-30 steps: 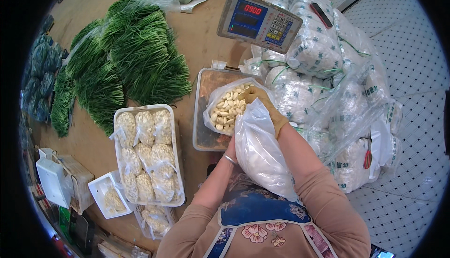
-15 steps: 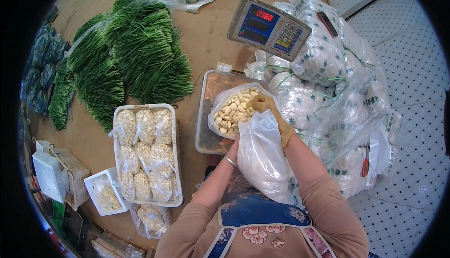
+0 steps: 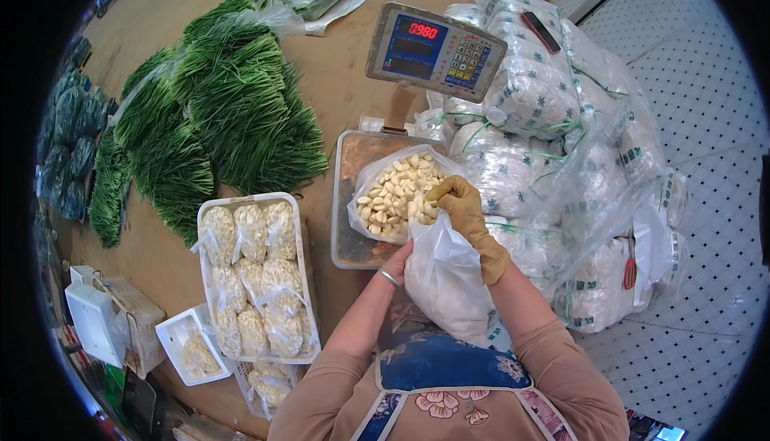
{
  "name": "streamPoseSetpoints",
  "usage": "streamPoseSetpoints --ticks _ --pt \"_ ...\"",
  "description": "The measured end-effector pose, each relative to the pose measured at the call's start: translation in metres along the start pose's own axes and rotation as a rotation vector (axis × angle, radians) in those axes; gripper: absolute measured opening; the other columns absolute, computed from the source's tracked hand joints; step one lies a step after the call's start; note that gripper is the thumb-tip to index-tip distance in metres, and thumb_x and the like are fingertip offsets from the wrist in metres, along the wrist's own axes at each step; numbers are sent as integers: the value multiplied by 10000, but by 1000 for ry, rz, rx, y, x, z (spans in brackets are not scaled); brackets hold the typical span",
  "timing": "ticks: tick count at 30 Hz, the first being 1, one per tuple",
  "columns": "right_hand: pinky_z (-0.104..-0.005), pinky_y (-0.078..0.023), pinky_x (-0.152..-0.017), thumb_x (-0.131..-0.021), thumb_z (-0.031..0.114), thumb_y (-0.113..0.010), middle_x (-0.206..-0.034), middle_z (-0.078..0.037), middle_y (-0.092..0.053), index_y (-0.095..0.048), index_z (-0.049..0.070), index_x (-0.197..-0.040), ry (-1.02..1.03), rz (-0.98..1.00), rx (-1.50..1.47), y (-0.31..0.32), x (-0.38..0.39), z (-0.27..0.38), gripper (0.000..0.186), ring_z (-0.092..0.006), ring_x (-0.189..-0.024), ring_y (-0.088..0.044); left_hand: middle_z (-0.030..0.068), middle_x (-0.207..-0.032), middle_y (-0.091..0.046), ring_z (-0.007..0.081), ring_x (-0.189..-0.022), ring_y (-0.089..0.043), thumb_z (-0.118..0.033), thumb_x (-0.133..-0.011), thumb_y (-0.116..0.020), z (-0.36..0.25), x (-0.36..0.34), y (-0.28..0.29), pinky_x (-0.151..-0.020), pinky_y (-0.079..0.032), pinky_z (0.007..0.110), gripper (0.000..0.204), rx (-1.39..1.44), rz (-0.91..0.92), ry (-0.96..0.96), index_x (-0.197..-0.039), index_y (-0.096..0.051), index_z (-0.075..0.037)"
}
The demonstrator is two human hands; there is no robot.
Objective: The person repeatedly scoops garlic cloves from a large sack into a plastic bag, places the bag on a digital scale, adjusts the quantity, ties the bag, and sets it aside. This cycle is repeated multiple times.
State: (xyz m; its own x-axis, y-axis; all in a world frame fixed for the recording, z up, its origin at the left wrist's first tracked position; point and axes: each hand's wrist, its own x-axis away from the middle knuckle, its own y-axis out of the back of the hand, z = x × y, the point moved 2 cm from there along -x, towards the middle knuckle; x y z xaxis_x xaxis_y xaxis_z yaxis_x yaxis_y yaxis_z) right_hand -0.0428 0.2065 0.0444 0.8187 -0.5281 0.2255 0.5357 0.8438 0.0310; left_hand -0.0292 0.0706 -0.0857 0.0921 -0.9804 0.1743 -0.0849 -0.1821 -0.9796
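A worker in a blue apron (image 3: pixel 453 365) has a filled white bag (image 3: pixel 445 281) close in front, its upper end at the mouth of an open clear bag (image 3: pixel 358 220). The bare left hand (image 3: pixel 399 264), a silver bracelet (image 3: pixel 390 277) at its wrist, is at the white bag's left edge, fingers mostly hidden, their grip impossible to tell. To the left, a white crate (image 3: pixel 304 256) holds knotted bags (image 3: pixel 220 232) of pale produce. The right hand (image 3: pixel 465 215), in a tan glove, bends its fingers together over peeled garlic cloves (image 3: pixel 395 192); whether they clasp any cannot be told. The cloves sit in the open clear bag on a scale's tray (image 3: pixel 346 250). Beyond, the display panel (image 3: pixel 437 52) glows red beside stacked packages (image 3: pixel 533 96) in clear wrap, topped by a dark phone-like device (image 3: pixel 541 32). Bundles of long green stalks (image 3: pixel 249 104) lie at far left.
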Motion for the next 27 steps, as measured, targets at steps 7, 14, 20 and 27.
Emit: streamPoseSetpoints --ticks 7,14,20,27 --pt "-209 -425 -639 -652 -26 -452 -716 -59 -576 -535 -8 -729 72 5 -11 6 31 29 115 -102 -680 -521 113 -1143 -487 220 -1046 -481 -313 -756 -573 -11 1 -12 -906 -378 376 553 -140 -26 -35 -1205 -383 -53" --pt "-227 -432 -598 -639 -43 -458 -689 -79 -571 -510 -4 -701 121 -177 -35 69 79 47 90 -122 -630 -524 85 -1121 -491 181 -1027 -481 -324 -714 -629 -2 -27 -48 -891 -374 317 636 -481 11 58 -1205 -361 -21" --pt "-240 -437 -584 -613 -84 -424 -661 -96 -562 -474 3 -663 243 -372 -103 128 137 84 112 -141 -594 -527 22 -1063 -511 102 -947 -479 -257 -761 -599 24 -76 -95 -820 -380 246 531 -798 7 108 -1191 -388 -28" --pt "-240 -432 -602 -625 -47 -430 -691 -76 -582 -536 -1 -715 250 -490 315 218 189 81 146 -132 -626 -537 58 -1142 -469 144 -1051 -430 -257 -816 -523 28 -83 -119 -871 -346 264 448 -1182 67 -28 -1189 -403 -39"
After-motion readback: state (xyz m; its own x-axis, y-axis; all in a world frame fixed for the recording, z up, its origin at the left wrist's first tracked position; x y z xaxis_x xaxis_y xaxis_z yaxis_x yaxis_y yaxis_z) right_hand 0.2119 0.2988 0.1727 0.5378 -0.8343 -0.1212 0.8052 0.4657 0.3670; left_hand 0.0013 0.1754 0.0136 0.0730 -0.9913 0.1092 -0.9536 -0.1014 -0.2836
